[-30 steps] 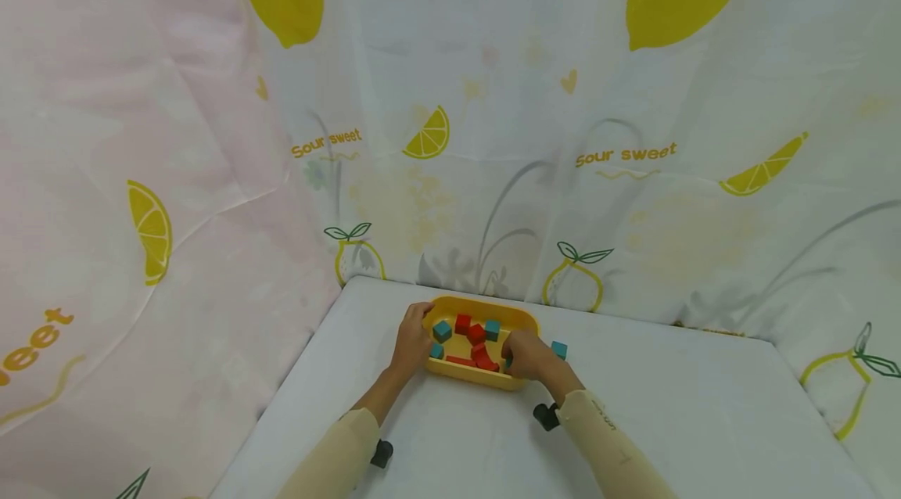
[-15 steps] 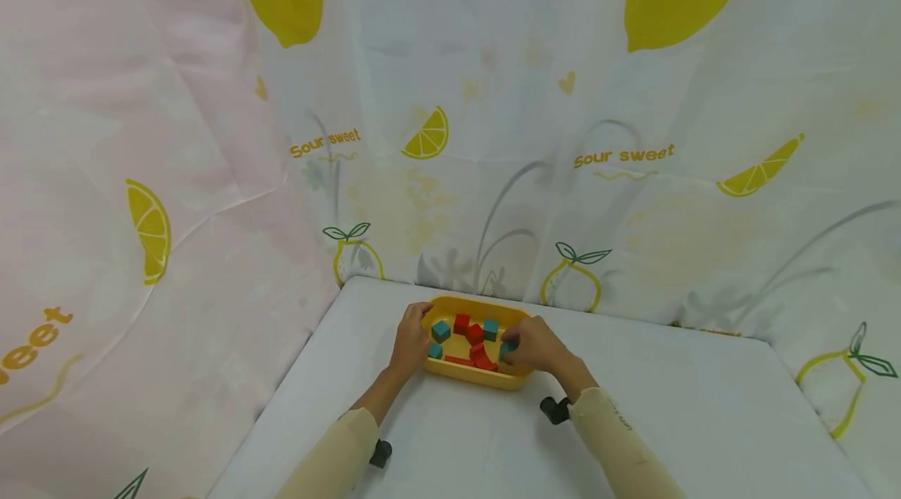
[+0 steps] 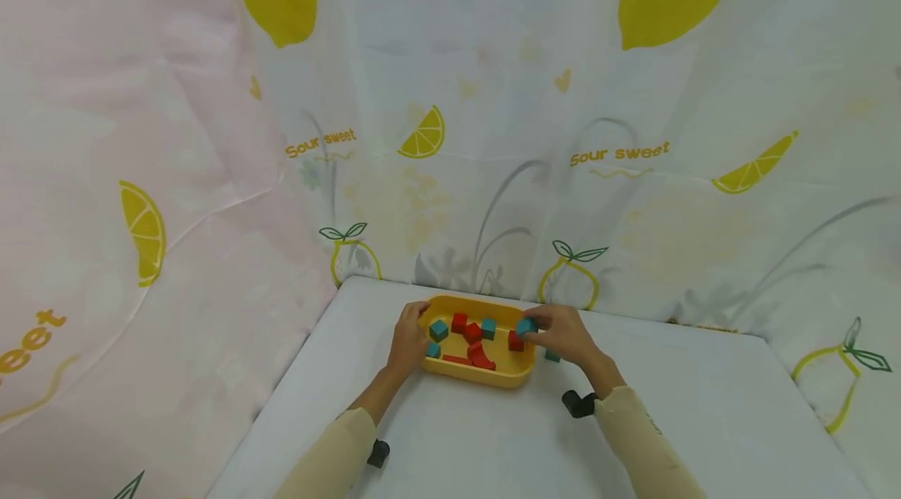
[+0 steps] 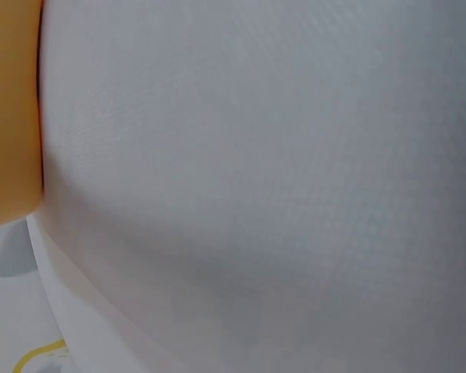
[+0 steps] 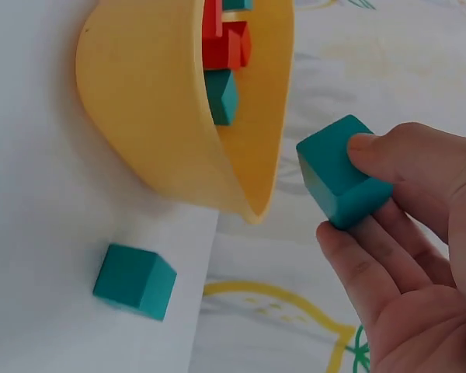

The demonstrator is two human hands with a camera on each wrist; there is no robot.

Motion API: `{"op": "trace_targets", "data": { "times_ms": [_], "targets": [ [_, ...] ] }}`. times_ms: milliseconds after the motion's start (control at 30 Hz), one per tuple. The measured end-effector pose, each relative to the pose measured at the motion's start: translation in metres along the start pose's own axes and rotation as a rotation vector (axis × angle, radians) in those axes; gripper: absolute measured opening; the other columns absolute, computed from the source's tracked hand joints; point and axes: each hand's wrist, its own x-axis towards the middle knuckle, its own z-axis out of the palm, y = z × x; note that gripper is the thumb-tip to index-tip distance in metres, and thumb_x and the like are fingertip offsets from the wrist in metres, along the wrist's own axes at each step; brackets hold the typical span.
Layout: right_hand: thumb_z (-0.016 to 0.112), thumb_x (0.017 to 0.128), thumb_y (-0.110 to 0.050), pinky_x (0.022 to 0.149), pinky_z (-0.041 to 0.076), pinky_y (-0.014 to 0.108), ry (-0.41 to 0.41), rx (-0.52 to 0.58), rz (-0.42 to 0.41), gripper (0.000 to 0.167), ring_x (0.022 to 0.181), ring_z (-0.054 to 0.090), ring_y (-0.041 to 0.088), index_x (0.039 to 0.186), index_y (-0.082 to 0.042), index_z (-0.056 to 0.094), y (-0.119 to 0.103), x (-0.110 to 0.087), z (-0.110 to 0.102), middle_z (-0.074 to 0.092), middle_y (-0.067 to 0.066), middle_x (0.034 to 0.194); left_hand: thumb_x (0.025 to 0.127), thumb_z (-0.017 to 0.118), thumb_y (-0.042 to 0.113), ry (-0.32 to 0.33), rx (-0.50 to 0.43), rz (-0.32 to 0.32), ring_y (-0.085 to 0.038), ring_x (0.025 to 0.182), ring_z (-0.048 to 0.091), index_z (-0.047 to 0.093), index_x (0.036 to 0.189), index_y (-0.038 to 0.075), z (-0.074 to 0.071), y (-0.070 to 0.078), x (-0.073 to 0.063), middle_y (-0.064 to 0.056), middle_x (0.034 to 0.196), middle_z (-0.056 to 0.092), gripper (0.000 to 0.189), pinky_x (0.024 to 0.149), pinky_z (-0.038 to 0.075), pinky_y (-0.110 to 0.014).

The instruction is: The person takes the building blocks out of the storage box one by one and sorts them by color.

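A yellow plastic tub (image 3: 486, 379) holds red and teal wooden blocks. At its left end my left hand (image 3: 407, 341) grips the rim; the left wrist view shows only the tub's outer wall (image 4: 12, 116) and a sliver of fingertip. Over the right end, my right hand (image 3: 568, 333) pinches a teal cube (image 5: 338, 171) between thumb and fingers, above the rim and apart from the tub. Below it in the tub lies a red cube (image 3: 516, 341). Another teal cube (image 5: 136, 280) rests on the table just outside the tub, partly hidden by the right hand in the head view.
The tub stands on a white-covered table (image 3: 457, 436) near its back edge. Lemon-printed curtains (image 3: 493, 194) rise behind and on the left. Inside the tub are several more blocks, including a red arch (image 3: 482, 357) and a flat red strip (image 3: 457, 360).
My right hand has lifted the teal cube up from inside the tub and moved right with it. A red cube shows where the hand was. My left hand keeps its place at the rim.
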Motion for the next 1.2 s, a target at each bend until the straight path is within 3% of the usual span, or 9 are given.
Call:
{"op": "trace_targets", "data": {
  "times_ms": [200, 500, 833, 1200],
  "targets": [
    [0.075, 0.080, -0.007, 0.086, 0.055, 0.036, 0.088, 0.013, 0.020, 0.040, 0.098, 0.068, 0.027, 0.118, 0.003, 0.067, 0.015, -0.007, -0.007, 0.063, 0.011, 0.107, 0.074, 0.040, -0.027, 0.002, -0.032, -0.006, -0.033, 0.114, 0.055, 0.053, 0.123, -0.011, -0.003, -0.004, -0.001, -0.022, 0.119, 0.053, 0.054, 0.101, 0.047, -0.039],
    [0.072, 0.073, 0.002, 0.088, 0.054, 0.039, 0.177, 0.005, 0.072, 0.044, 0.099, 0.064, 0.031, 0.115, 0.009, 0.066, 0.044, -0.026, -0.015, 0.060, 0.016, 0.108, 0.074, 0.038, -0.026, -0.026, -0.066, -0.035, -0.033, 0.118, 0.053, 0.051, 0.125, -0.012, -0.010, -0.003, 0.000, -0.023, 0.122, 0.052, 0.054, 0.104, 0.044, -0.040],
    [0.074, 0.070, -0.002, 0.084, 0.056, 0.039, 0.209, -0.011, 0.166, 0.035, 0.094, 0.066, 0.031, 0.105, 0.004, 0.071, 0.063, -0.038, -0.021, 0.059, 0.015, 0.102, 0.077, 0.038, -0.025, -0.021, -0.037, -0.045, -0.033, 0.117, 0.054, 0.052, 0.124, -0.010, -0.006, 0.000, 0.000, -0.021, 0.121, 0.052, 0.052, 0.103, 0.044, -0.041],
    [0.075, 0.073, -0.005, 0.087, 0.054, 0.046, 0.184, 0.002, 0.282, 0.036, 0.100, 0.064, 0.034, 0.108, 0.000, 0.071, 0.080, -0.047, -0.014, 0.061, 0.016, 0.108, 0.078, 0.038, -0.025, -0.026, -0.049, -0.058, -0.032, 0.118, 0.053, 0.051, 0.125, -0.009, -0.004, 0.000, 0.000, -0.020, 0.122, 0.052, 0.051, 0.103, 0.044, -0.041]
  ]
}}
